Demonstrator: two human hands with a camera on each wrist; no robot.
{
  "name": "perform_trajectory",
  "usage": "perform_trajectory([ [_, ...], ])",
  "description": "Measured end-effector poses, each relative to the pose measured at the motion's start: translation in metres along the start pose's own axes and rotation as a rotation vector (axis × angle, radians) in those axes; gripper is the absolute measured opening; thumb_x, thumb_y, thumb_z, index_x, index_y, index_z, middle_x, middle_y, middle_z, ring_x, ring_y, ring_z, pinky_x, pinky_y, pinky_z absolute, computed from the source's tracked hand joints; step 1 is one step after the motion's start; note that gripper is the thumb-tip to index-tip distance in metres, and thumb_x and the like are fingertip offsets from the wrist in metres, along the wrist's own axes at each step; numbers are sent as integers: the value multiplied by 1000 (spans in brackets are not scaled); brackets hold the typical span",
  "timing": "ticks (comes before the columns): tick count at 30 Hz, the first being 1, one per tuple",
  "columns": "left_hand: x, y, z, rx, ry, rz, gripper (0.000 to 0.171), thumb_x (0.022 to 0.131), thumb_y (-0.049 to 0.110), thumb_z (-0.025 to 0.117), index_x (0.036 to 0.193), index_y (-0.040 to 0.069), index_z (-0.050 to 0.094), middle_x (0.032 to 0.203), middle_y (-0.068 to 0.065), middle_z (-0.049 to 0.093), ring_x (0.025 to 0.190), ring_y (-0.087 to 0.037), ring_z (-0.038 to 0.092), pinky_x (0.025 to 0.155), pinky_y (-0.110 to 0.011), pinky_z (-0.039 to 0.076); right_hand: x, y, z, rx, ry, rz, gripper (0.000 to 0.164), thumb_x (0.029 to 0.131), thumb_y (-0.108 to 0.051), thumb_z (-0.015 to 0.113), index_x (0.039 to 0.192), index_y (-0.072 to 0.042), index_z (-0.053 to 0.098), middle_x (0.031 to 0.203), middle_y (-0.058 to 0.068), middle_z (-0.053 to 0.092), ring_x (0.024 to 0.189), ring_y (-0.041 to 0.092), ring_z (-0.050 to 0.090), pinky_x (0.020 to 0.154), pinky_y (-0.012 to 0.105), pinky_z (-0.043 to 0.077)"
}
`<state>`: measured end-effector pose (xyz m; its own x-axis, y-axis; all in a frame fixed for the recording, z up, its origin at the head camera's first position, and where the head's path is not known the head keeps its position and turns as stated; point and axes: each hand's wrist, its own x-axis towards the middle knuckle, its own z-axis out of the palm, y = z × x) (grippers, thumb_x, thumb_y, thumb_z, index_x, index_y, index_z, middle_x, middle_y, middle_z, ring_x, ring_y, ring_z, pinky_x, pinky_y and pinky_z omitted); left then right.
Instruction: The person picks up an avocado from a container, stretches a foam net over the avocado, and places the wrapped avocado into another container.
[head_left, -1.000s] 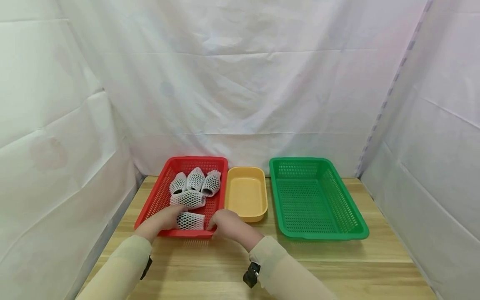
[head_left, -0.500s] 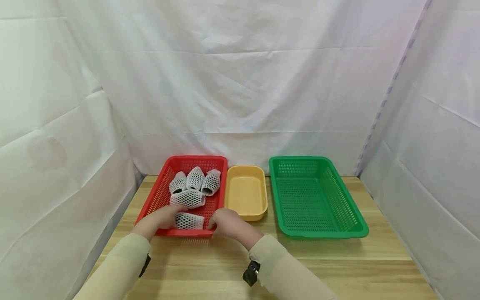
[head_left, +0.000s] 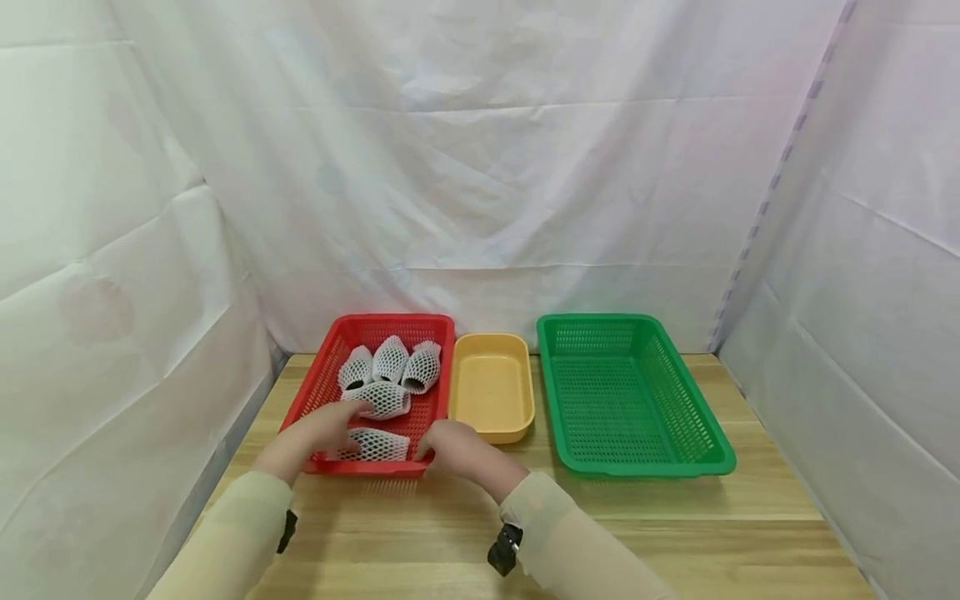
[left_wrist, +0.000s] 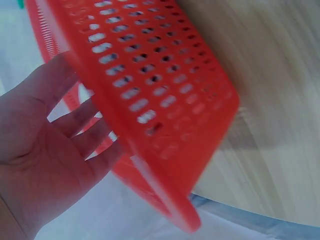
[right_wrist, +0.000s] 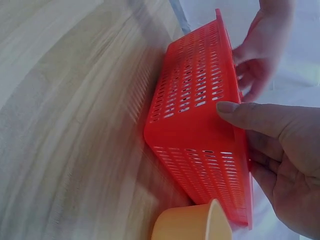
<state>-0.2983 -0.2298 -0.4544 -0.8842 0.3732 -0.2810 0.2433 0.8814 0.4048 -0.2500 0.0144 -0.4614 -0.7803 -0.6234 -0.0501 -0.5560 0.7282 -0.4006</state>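
The red perforated basket (head_left: 392, 317) stands at the left of the table with several white foam net sleeves in it. Three lean side by side at the back; a sleeve (head_left: 388, 401) lies crosswise before them, and another sleeve (head_left: 384, 446) lies at the near wall. My left hand (head_left: 322, 432) reaches over the near left rim, fingers loosely spread beside the nearest sleeve; in the left wrist view its palm (left_wrist: 45, 145) faces the camera, fingertips hidden behind the rim. My right hand (head_left: 467, 452) grips the near right corner, its thumb (right_wrist: 245, 113) on the outer wall and fingers inside.
A shallow yellow tub (head_left: 491, 392) sits close against the red basket's right side. Farther right is a green perforated basket (head_left: 611, 412). The wooden table (head_left: 420, 542) stretches in front, with white cloth hanging behind and at both sides.
My left hand has drawn a little to the left, its thumb and fingers spreading wider, so more of the nearest sleeve shows. My right hand keeps its hold on the basket corner.
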Motion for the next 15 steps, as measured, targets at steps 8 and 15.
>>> perform_trajectory([
  [8, -9, 21, -3, -30, 80, 86, 59, 86, 20, 76, 138, 5, 52, 129, -20, 58, 121, -37, 52, 101, -55, 40, -5, 11, 5, 6, 8, -142, 22, 87, -24, 74, 108, -15, 76, 106, -9, 69, 100, 6, 59, 93, 21, 45],
  [15, -17, 41, 0, -71, 133, 127, 55, 91, 25, 69, 139, 6, 51, 134, -18, 55, 123, -36, 52, 101, -55, 40, -25, 18, -12, -55, 171, -124, 37, 94, -33, 63, 125, -14, 67, 130, -2, 62, 121, 15, 55, 103, 33, 41],
])
